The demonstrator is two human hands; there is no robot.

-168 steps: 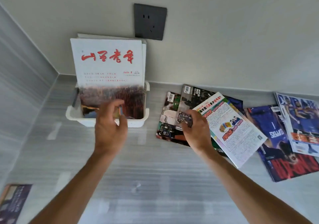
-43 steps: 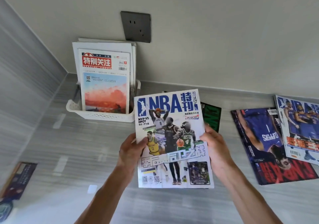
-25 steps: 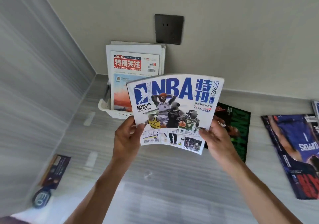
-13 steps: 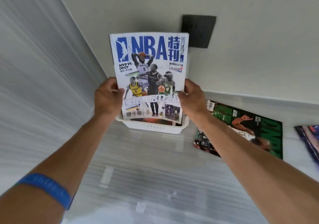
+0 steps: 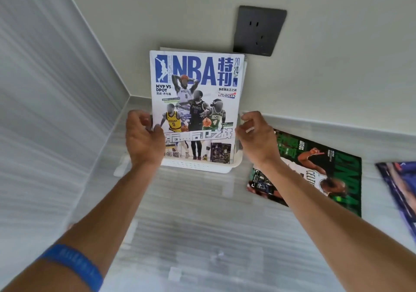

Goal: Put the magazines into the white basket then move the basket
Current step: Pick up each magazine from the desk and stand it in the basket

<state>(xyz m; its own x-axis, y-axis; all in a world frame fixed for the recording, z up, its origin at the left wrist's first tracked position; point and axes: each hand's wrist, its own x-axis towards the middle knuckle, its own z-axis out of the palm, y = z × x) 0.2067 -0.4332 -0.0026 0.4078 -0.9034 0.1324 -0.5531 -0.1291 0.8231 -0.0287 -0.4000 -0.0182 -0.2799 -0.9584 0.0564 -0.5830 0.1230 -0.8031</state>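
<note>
Lowered since half a second ago into the white basket point(image 5: 198, 166), NBA magazine point(image 5: 195, 102) upright at the front of the stack, bottom edge down inside the basket, top just below and left of the dark wall socket point(image 5: 258, 30). Left hand point(image 5: 144, 138) at the cover's left edge, thumb touching it and fingers loosely curled behind, firm grasp impossible to confirm; right hand point(image 5: 256, 136) just off the right edge, fingers loosely curled, grasping nothing. Right of the basket, flat on the grey counter point(image 5: 198, 224): green Celtics magazine point(image 5: 319, 170), then a blue magazine point(image 5: 400, 186) at the frame edge.
</note>
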